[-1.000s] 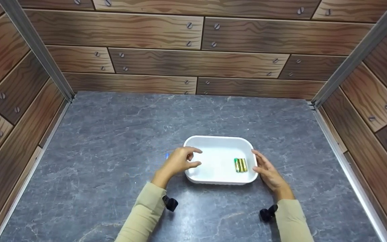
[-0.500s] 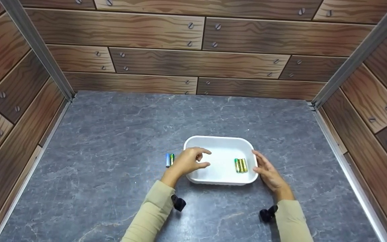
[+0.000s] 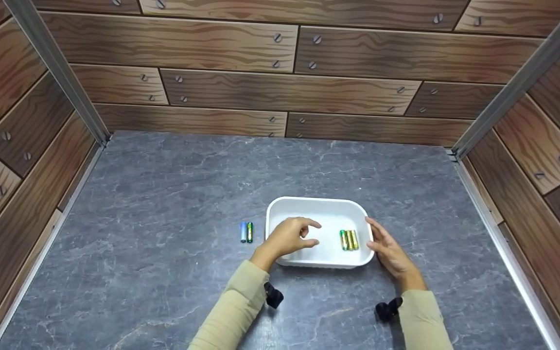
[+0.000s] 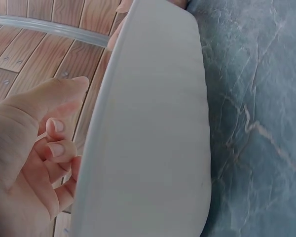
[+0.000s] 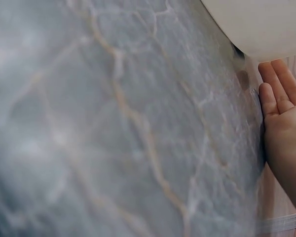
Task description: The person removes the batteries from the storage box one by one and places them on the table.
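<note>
Head view, batteries [image 3: 348, 239] seemingly pointing away, tray [image 3: 319, 206].

The left hand [image 3: 289, 238] covers the near left part of the white tray [image 3: 319, 206] so whatever its curled fingertips pinch is too small to tell, both sleeves are cut off by the head view's bottom edge, and the right wrist view is blurred.

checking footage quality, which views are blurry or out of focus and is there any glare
Head view: sharp, evenly lit, no glare, soft shadows under the tray. Left wrist view: tray wall fills the frame, soft. Right wrist view: marble table blurred.
</note>
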### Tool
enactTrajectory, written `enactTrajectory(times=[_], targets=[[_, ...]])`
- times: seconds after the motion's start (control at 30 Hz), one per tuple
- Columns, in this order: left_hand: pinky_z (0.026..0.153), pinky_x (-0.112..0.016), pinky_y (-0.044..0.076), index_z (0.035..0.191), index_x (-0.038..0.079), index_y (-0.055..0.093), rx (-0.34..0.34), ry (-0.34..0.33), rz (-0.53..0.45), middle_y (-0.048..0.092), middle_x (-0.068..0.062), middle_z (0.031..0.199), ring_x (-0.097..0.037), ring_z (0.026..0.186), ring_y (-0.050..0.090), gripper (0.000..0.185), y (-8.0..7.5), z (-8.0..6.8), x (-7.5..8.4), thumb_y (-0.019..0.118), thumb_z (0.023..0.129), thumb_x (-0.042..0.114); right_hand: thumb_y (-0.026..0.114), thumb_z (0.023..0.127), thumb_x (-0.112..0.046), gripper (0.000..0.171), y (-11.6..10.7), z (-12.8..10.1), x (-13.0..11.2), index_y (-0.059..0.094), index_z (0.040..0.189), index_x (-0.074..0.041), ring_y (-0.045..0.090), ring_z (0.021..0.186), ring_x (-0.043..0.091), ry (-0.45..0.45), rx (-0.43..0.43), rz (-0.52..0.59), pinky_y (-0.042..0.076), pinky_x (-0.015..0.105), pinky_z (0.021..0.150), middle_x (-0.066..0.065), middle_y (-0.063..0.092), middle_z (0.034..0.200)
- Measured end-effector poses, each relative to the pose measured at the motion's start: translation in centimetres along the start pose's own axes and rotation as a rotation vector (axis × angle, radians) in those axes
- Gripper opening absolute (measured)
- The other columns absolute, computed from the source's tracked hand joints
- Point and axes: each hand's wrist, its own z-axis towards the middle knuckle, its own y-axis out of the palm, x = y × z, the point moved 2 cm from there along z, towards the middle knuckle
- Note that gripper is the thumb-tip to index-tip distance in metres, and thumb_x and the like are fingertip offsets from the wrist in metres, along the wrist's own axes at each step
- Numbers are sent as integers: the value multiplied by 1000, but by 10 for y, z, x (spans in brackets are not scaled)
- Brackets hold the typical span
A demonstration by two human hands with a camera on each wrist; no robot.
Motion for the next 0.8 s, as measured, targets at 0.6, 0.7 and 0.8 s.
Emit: enactTrajectory(times=[0.6, 0.7, 0.8], targets=[[57, -15, 28, 117, 13, 69, -64, -65, 21, 38, 10, 61, -3, 55, 33, 37, 38, 31, 14, 75, 82, 26, 52, 91, 6, 62, -3, 0, 1, 33, 148, -8, 49, 123, -7, -32, -18, 6, 37, 10, 99, -17, 53, 133], [54, -14, 27, 116, 14, 70, -52, -91, 49, 38, 10, 61, -2, 54, 32, 37, 45, 36, 14, 76, 82, 27, 50, 92, 5, 61, -3, 0, 1, 32, 148, -11, 47, 125, -7, -35, -48, -4, 36, 11, 100, -18, 50, 136], [52, -15, 25, 116, 15, 69, -46, -124, 62, 38, 10, 60, -3, 53, 32, 37, 51, 41, 14, 76, 82, 26, 50, 93, 4, 60, -3, 0, 1, 33, 148, -12, 47, 125, -7, -31, -55, -6, 37, 11, 100, -18, 50, 136]])
